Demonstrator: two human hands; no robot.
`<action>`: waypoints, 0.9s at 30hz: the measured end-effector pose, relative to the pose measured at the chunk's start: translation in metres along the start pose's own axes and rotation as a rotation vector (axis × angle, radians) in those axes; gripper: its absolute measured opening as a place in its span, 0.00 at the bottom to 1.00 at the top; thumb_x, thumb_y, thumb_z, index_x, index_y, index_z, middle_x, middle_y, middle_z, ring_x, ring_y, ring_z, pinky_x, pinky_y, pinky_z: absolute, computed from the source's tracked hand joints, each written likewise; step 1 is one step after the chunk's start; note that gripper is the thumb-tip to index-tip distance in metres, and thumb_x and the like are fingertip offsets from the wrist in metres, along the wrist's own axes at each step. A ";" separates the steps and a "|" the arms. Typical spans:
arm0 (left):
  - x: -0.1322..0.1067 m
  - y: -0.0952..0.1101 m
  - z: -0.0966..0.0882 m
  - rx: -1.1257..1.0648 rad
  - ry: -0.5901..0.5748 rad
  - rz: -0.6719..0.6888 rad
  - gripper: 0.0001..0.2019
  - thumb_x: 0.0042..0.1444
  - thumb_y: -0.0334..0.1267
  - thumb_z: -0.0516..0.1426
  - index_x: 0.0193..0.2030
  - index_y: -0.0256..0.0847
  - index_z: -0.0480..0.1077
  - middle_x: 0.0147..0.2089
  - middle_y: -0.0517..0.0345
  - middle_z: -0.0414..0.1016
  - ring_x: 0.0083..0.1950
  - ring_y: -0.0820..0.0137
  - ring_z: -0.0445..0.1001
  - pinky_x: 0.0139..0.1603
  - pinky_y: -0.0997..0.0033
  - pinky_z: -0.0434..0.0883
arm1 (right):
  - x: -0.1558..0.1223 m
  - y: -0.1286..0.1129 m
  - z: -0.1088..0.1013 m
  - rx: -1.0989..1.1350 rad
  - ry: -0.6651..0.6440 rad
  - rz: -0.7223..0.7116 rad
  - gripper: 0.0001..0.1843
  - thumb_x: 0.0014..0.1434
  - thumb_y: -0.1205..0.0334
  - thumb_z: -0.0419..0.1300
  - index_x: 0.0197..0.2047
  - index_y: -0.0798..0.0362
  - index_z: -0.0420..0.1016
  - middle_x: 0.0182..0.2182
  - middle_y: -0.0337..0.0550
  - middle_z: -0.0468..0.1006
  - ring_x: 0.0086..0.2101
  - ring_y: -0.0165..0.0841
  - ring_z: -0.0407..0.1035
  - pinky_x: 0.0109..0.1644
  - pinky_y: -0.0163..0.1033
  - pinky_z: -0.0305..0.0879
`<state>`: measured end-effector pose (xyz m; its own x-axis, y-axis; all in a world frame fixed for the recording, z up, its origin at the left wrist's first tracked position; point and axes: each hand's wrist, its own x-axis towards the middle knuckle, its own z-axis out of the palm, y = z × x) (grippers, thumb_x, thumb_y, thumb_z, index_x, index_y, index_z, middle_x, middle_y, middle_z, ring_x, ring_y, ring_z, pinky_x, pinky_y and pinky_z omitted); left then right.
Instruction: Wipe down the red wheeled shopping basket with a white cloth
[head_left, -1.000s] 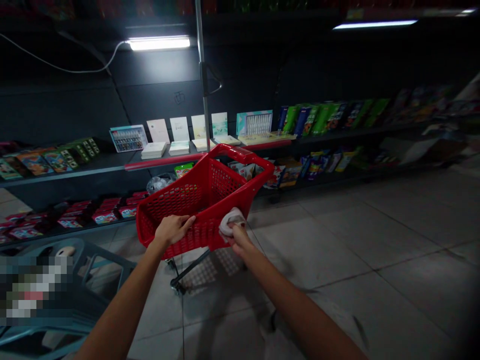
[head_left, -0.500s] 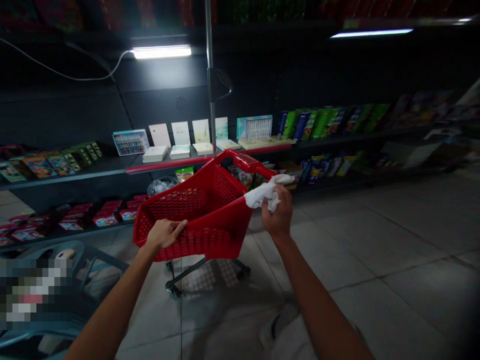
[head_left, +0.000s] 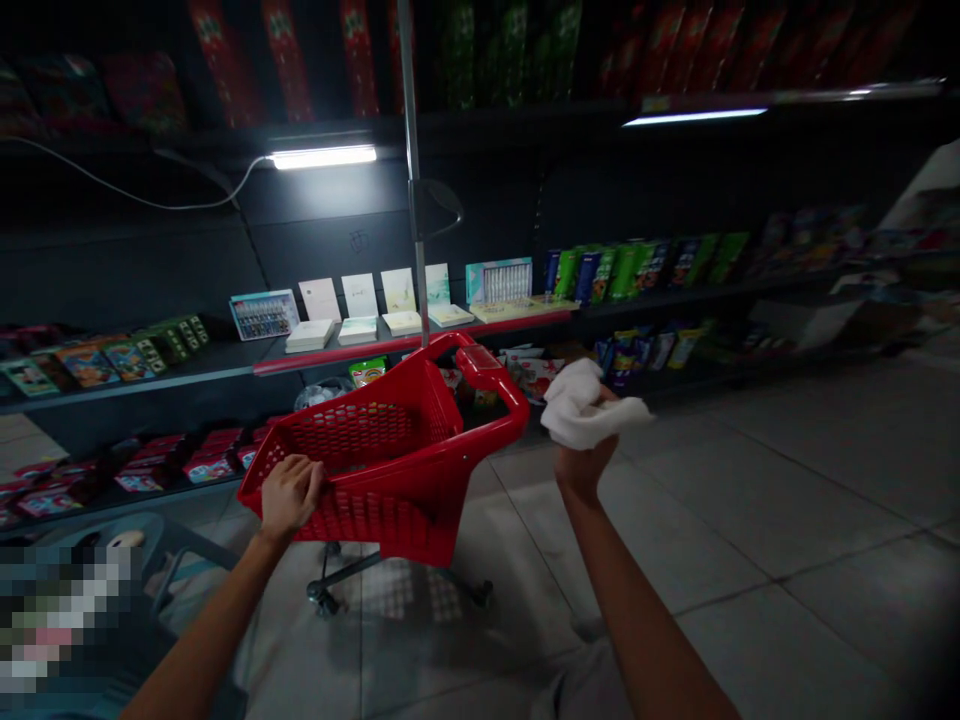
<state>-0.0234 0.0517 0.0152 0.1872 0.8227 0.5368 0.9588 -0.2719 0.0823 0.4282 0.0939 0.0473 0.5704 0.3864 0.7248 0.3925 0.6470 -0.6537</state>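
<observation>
Left hand grasps the near-left rim of the red trolley basket. Right hand, raised just right of the basket, clenches a crumpled white cloth.

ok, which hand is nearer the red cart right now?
Left. The left hand grips the red cart at its near rim; the right hand is up beside its right side, clear of it, holding a white cloth.

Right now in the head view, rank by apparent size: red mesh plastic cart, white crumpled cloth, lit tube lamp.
1. red mesh plastic cart
2. white crumpled cloth
3. lit tube lamp: as long as the cloth but thinner, and farther off.
</observation>
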 end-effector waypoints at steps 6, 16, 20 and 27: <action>0.014 0.085 -0.002 -0.199 0.061 0.039 0.20 0.72 0.43 0.43 0.49 0.41 0.75 0.52 0.49 0.77 0.57 0.63 0.70 0.61 0.62 0.64 | -0.015 -0.004 0.013 0.115 -0.187 0.044 0.23 0.59 0.52 0.59 0.56 0.52 0.71 0.49 0.49 0.78 0.49 0.42 0.72 0.59 0.51 0.67; 0.059 0.146 0.021 -0.287 -0.024 -0.063 0.23 0.72 0.48 0.42 0.29 0.43 0.67 0.31 0.58 0.77 0.36 0.70 0.75 0.38 0.72 0.60 | -0.036 -0.042 0.017 0.115 -0.561 -0.172 0.24 0.55 0.64 0.58 0.56 0.51 0.69 0.53 0.51 0.74 0.54 0.44 0.70 0.61 0.52 0.64; 0.051 0.139 0.029 -0.288 0.075 -0.090 0.24 0.70 0.48 0.44 0.25 0.42 0.64 0.26 0.60 0.73 0.30 0.71 0.71 0.34 0.71 0.55 | -0.040 -0.050 0.015 0.097 -0.560 -0.190 0.24 0.53 0.65 0.59 0.54 0.50 0.68 0.52 0.51 0.73 0.53 0.44 0.71 0.58 0.51 0.67; 0.035 0.128 0.031 -0.351 0.213 -0.060 0.24 0.69 0.46 0.46 0.21 0.41 0.59 0.21 0.62 0.65 0.24 0.75 0.63 0.32 0.71 0.53 | -0.015 -0.090 0.022 -0.158 -0.832 -0.226 0.25 0.52 0.68 0.58 0.55 0.49 0.68 0.51 0.49 0.76 0.52 0.42 0.71 0.57 0.46 0.67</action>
<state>0.1122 0.0613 0.0186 0.0499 0.7307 0.6809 0.8286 -0.4109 0.3802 0.3690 0.0444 0.0997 -0.2204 0.6535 0.7241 0.5627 0.6916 -0.4528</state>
